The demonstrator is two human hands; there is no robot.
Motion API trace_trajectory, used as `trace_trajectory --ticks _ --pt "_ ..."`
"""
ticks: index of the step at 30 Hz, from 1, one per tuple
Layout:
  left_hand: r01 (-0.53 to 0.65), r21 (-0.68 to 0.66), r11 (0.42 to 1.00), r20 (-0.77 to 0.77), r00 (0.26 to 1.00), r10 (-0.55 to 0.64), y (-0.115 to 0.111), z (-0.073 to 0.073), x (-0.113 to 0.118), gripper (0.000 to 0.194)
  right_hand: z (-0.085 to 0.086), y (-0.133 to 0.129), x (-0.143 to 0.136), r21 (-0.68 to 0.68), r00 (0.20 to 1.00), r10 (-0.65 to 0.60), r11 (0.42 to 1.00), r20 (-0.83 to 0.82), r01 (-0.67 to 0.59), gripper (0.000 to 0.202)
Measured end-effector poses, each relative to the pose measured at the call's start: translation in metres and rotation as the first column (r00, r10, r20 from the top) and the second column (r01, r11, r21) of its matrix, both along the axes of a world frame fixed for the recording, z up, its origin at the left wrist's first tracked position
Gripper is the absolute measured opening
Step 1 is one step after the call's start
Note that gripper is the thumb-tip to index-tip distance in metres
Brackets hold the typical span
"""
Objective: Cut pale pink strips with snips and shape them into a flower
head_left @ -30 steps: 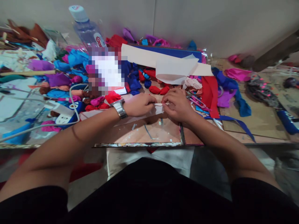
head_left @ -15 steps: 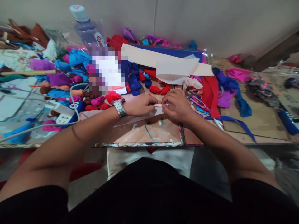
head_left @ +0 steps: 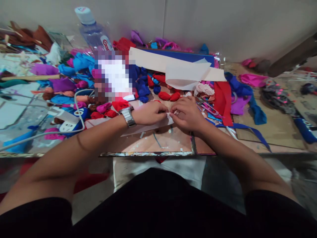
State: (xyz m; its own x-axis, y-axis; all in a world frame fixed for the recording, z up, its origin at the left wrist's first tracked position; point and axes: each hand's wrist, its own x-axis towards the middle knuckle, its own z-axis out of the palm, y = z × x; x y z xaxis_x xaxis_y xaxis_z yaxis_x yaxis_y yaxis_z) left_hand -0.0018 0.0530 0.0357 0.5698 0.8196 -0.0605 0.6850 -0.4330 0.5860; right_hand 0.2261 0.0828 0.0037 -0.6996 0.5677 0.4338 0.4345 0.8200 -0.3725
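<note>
Closely pinched: a long, pale, thin paper-like strip (head_left: 153,127) between two hands

In the head view, the strip lies on the near side of a pair of red fabric bundles (head_left: 169,96), above the wooden work surface (head_left: 170,140). Its long axis runs mostly left to right, slanting a little, with the right end farther from the person and pointing towards the right hand (head_left: 187,114). The left hand (head_left: 151,113) has thumb and fingers closed together on the strip's upper edge near its right end. The right hand pinches the same end between thumb and forefinger, its other fingers curled; the fingertips of the two hands are nearly touching.

Well behind and left of the red bundles stands a clear plastic bottle (head_left: 93,34) with a white cap (head_left: 85,15) on. It looks bluish, though its contents cannot be made out, and its lower part is blurred out. Behind the bundles, a cream flat strip (head_left: 148,59) lies crosswise, a translucent white sheet (head_left: 185,74) over it. To their right hangs a flat red fabric band (head_left: 221,102).
</note>
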Motion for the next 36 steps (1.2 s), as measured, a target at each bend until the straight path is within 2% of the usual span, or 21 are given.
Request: trace_trajectory --ticks 6,15,21,27,33,36 --pt "0.002 0.019 1.000 0.017 1.000 -0.002 0.0019 -0.0040 -0.0032 0.037 -0.0021 0.0009 0.0008 0.027 1.000 -0.007 1.000 0.001 0.007 0.014" --pt "0.008 -0.021 1.000 0.024 1.000 -0.008 0.0037 -0.0007 -0.0038 0.033 0.0011 -0.0017 -0.0006 0.015 1.000 -0.011 1.000 -0.003 0.011 0.014" --pt "-0.024 -0.146 0.989 0.097 0.995 0.038 0.0053 -0.0012 -0.0060 0.023 -0.0015 -0.0016 -0.0009 0.097 0.998 -0.002 0.995 -0.060 0.007 0.013" --pt "-0.010 -0.224 0.975 0.197 0.979 0.055 0.0073 -0.0002 -0.0075 0.024 -0.0003 -0.0031 0.0009 0.150 0.997 0.030 0.988 -0.076 -0.018 0.011" --pt "-0.029 -0.191 0.981 0.250 0.965 0.077 0.0068 0.0019 -0.0062 0.034 -0.0009 -0.0019 0.0020 0.183 0.997 0.031 0.983 -0.075 -0.016 0.010" --pt "-0.023 -0.205 0.979 0.244 0.967 0.074 0.0060 0.0005 -0.0053 0.031 -0.0008 -0.0021 0.0017 0.168 0.996 0.020 0.986 -0.085 -0.005 0.011"
